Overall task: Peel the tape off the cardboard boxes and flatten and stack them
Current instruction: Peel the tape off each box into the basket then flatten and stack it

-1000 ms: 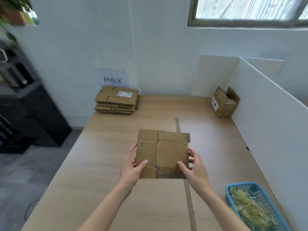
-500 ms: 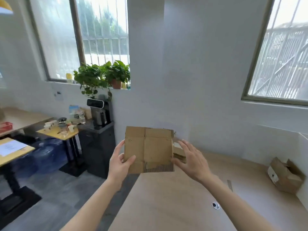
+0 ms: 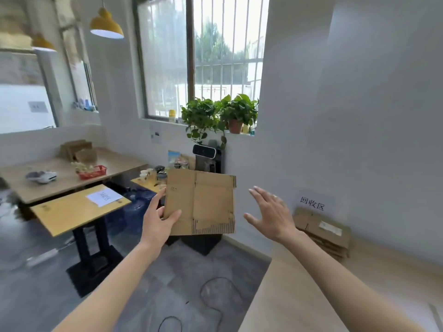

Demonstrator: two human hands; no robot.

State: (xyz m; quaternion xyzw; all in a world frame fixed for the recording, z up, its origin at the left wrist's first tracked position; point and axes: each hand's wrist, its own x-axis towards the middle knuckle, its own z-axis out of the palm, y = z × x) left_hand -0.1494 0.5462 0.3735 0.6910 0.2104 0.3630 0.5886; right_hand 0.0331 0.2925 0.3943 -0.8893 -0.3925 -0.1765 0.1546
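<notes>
Gripping flattened box (image 3: 203,202) — left hand (image 3: 158,221) fingers (image 3: 158,200) behind, thumb front.

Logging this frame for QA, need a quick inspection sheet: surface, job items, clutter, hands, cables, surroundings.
Surface: light wooden table at lower right, only partly in view.
Job's things: flattened cardboard box held up over the floor; stack of flattened boxes on the table against the wall, under a paper sign.
Clutter: nothing seen on the visible part of the table besides the stack.
Hands: left hand grips the box's left edge; right hand open, apart from the box.
Cables: dark cable looped on the floor.
Surroundings: side tables, red basket, potted plants on the sill, barred window.
</notes>
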